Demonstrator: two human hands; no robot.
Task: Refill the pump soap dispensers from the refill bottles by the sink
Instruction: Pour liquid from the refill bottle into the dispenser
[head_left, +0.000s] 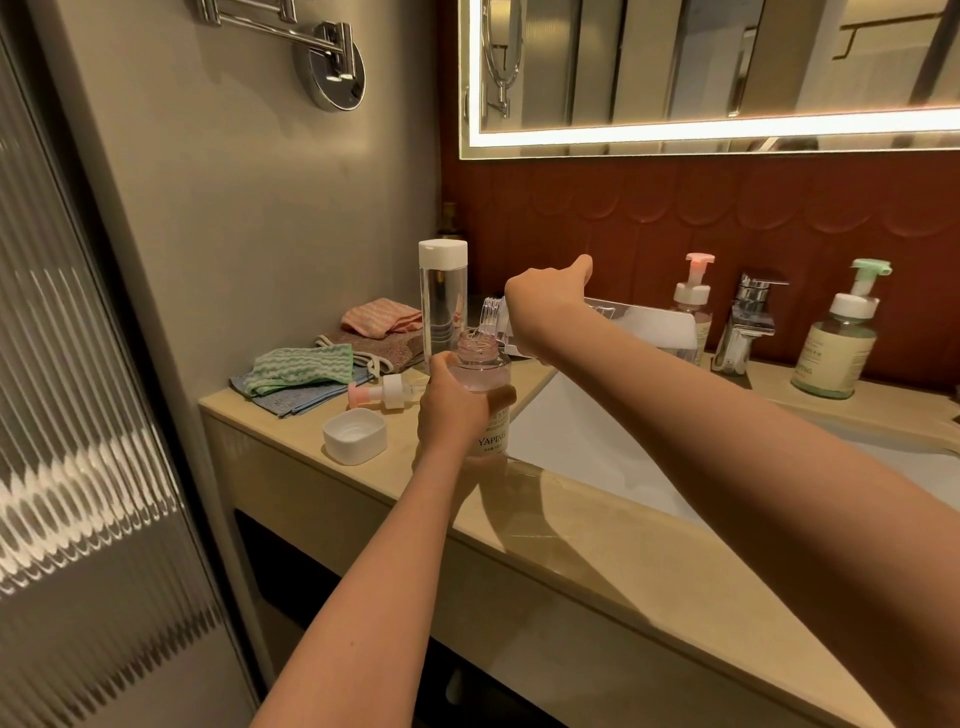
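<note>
Together, left hand (456, 410) grips dispenser (483, 370) upright, right hand (544, 306) holds refill bottle (660, 330) tilted.

- My left hand (457, 410), frame centre, curls round the dispenser bottle (480, 371).
- My right hand (545, 306), just above, grips the tilted refill bottle (654, 327), thumb raised.

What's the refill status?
Left hand grips open pink-tinted plastic dispenser bottle. Right hand tips clear plastic refill bottle over its neck. Pink-topped pump head lies aside.
</note>
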